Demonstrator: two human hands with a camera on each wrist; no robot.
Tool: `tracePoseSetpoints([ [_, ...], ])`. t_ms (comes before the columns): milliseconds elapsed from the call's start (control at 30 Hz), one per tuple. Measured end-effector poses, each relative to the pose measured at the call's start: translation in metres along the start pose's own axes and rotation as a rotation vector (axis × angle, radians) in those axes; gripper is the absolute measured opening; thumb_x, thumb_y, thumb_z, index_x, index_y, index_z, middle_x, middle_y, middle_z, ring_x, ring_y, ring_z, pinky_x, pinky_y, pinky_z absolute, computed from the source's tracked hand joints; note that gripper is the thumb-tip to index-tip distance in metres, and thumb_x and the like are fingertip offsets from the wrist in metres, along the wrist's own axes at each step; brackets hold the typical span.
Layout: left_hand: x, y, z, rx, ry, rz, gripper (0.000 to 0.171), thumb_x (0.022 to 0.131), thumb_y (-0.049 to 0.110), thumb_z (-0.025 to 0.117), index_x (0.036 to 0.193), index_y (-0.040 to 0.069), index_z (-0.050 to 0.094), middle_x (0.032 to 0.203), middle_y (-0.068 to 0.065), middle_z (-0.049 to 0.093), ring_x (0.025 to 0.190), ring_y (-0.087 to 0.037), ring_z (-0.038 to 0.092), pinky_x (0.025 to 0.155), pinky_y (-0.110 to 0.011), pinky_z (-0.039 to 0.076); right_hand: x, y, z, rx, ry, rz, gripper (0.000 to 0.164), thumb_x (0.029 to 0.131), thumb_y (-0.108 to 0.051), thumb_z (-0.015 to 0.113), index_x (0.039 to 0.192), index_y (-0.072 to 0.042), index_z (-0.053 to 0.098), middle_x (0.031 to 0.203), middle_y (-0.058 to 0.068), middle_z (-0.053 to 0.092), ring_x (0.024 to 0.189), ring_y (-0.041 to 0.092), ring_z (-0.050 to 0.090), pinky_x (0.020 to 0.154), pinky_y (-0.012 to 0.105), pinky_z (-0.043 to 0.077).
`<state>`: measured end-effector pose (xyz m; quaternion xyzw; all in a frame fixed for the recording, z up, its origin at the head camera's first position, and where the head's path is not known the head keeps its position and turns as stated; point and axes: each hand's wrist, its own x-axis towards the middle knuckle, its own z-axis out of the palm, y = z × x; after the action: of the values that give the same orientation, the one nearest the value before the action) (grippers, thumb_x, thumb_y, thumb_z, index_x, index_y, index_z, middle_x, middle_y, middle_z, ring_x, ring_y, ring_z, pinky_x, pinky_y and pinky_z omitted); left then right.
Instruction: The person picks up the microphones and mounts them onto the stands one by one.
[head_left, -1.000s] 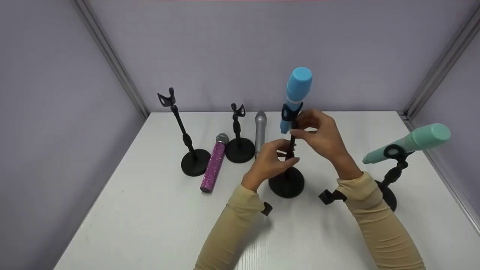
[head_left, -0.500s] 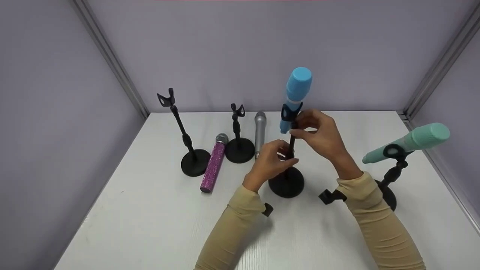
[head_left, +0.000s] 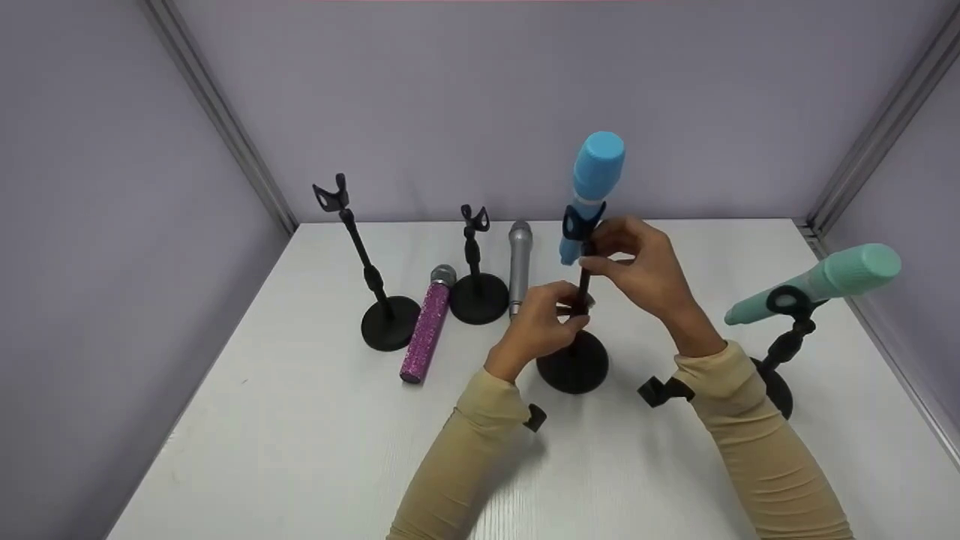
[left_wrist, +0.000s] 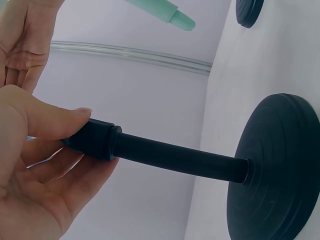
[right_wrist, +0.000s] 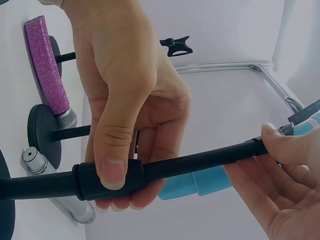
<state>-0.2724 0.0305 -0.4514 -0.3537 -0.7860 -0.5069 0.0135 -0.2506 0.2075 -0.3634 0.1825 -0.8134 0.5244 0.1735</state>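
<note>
A black microphone stand with a round base stands on the table, and a light blue microphone sits tilted in its clip. My left hand grips the collar midway up the pole, thumb on one side and fingers on the other. Higher up, just under the clip, my right hand pinches the upper pole between thumb and fingers. In the right wrist view the blue microphone is partly hidden behind the pole and the right hand.
To the left are a taller stand, a short stand, a pink glitter microphone and a silver microphone lying on the table. At right, a mint green microphone rests in another stand, near my right sleeve.
The left thumb and fingers have shifted slightly around the collar. The right hand, the stand and the blue microphone look nearly unmoved.
</note>
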Motion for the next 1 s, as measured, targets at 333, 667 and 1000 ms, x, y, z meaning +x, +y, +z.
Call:
tracePoseSetpoints([
  [333, -0.0003, 0.0014, -0.0007, -0.002, -0.016, -0.004, 0.022, 0.092, -0.004, 0.067, 0.114, -0.001, 0.07, 0.11, -0.016, 0.074, 0.104, -0.018, 0.073, 0.093, -0.018, 0.056, -0.0003, -0.0008, 0.0007, -0.011, -0.002, 0.006, 0.029, 0.087, 0.0, 0.079, 0.113, 0.003, 0.065, 0.105, 0.014, 0.071, 0.094, 0.003, 0.069, 0.085, 0.016, 0.056],
  [667, -0.0001, 0.0, -0.0027, 0.129, 0.059, 0.001, 0.036, 0.086, 0.02, 0.083, 0.117, 0.008, 0.07, 0.113, -0.006, 0.074, 0.109, -0.02, 0.07, 0.092, -0.028, 0.057, -0.0002, -0.0001, 0.0002, -0.02, 0.001, -0.005, 0.027, 0.087, 0.001, 0.079, 0.11, 0.003, 0.065, 0.102, 0.014, 0.072, 0.092, 0.003, 0.069, 0.086, 0.016, 0.055],
  [1000, 0.0003, 0.002, -0.0041, 0.022, 0.074, -0.079, 0.025, 0.085, 0.013, 0.084, 0.104, 0.004, 0.07, 0.099, -0.01, 0.074, 0.088, -0.013, 0.072, 0.08, -0.022, 0.061, 0.0001, -0.0007, -0.0003, -0.016, 0.002, 0.0, 0.031, 0.086, 0.001, 0.08, 0.115, 0.003, 0.066, 0.104, 0.015, 0.072, 0.092, 0.001, 0.069, 0.087, 0.015, 0.054],
])
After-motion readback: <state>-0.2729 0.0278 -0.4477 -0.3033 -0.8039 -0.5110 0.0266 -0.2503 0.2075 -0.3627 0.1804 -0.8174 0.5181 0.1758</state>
